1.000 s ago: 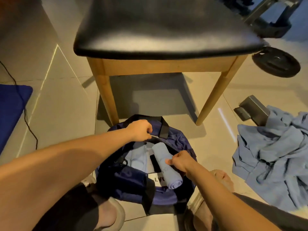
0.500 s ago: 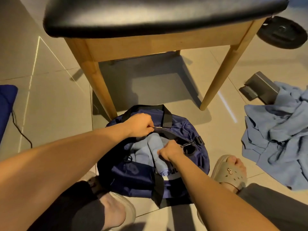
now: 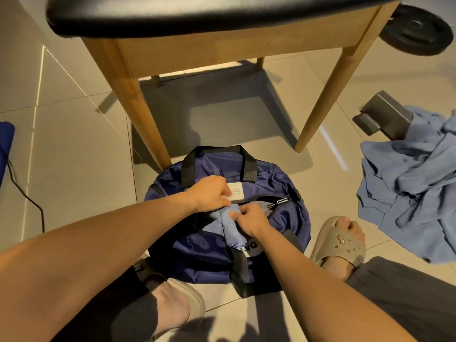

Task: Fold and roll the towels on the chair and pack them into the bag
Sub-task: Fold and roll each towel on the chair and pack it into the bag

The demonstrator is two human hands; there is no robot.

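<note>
Left hand (image 3: 211, 193) pinched navy bag (image 3: 288, 218) rim by white label (image 3: 236, 191); right hand (image 3: 253, 222) gripped rolled blue towel (image 3: 230, 230) in bag opening. Bag sat on floor (image 3: 74, 156) before chair (image 3: 222, 45); loose towels (image 3: 414, 193) heaped right.

The chair (image 3: 197, 18) runs off the top edge, the towel heap (image 3: 414, 183) off the right and a blue mat (image 3: 5, 144) off the left, the right hand (image 3: 251, 222) and bag (image 3: 283, 218) hide much of the rolled towel (image 3: 230, 230), and the label (image 3: 237, 191) print is too small to read.
</note>
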